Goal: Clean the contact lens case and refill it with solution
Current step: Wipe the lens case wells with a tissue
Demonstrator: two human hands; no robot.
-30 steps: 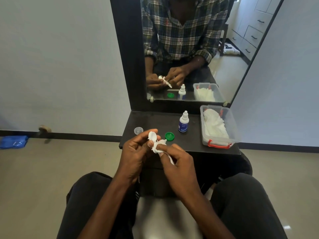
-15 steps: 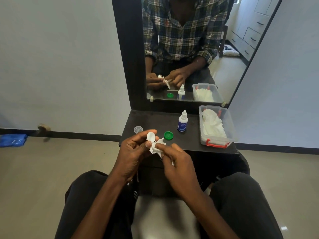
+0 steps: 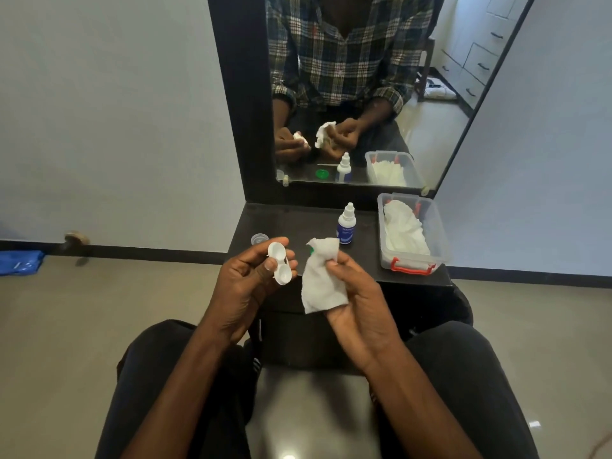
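My left hand (image 3: 246,283) grips a white two-well contact lens case (image 3: 280,265), both wells uncapped and facing up. My right hand (image 3: 352,298) holds a crumpled white tissue (image 3: 321,279) a short way right of the case, apart from it. On the dark shelf (image 3: 364,260) stands a small white and blue solution bottle (image 3: 346,224), capped. A clear cap (image 3: 259,239) lies at the shelf's left end. A green cap (image 3: 311,250) lies mostly hidden behind the tissue.
A clear plastic box (image 3: 414,260) with red latches, holding white tissues, stands at the shelf's right end. A mirror (image 3: 364,77) rises behind the shelf and reflects my hands. My knees are below the shelf. A blue item (image 3: 20,262) lies on the floor at far left.
My hands have drawn apart: the tissue came off the case and moved right with my right hand. Both wells now show.
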